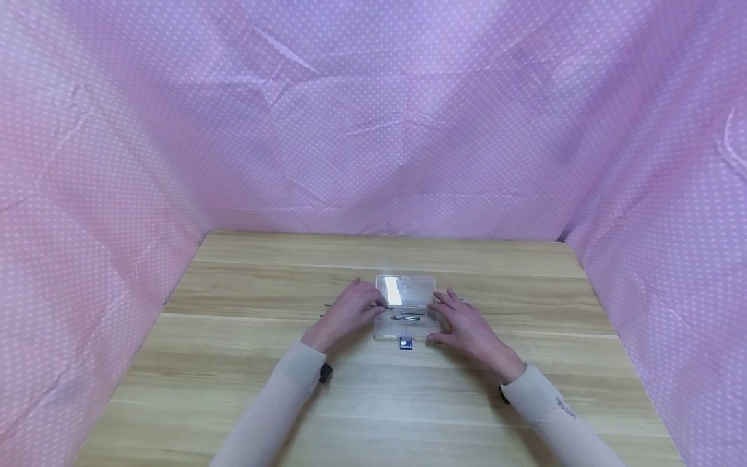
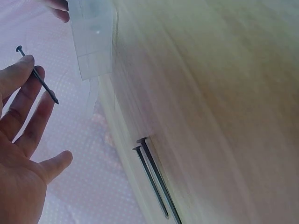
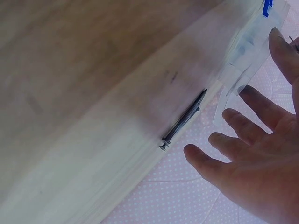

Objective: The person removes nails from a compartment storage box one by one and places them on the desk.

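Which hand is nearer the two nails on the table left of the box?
Left. The left hand is close beside the two nails, pinching another nail; the right hand is at the right edge of the clear box.

Nails (image 2: pixel 151 182): metal, dark grey, smooth shanks, dull sheen. Box (image 1: pixel 386 329): clear plastic, smooth, glossy; lid (image 1: pixel 415 292) throws back a hard white glare. Latch (image 1: pixel 406 344): blue, plastic-looking, shiny. Tabletop (image 1: pixel 373 408): wood-grained, smooth, satin, soft reflected light. Backdrop (image 1: pixel 373 155): dotted cloth, creased, mostly matt. Sleeves (image 1: pixel 265 408): pale cloth, matt, fairly smooth.
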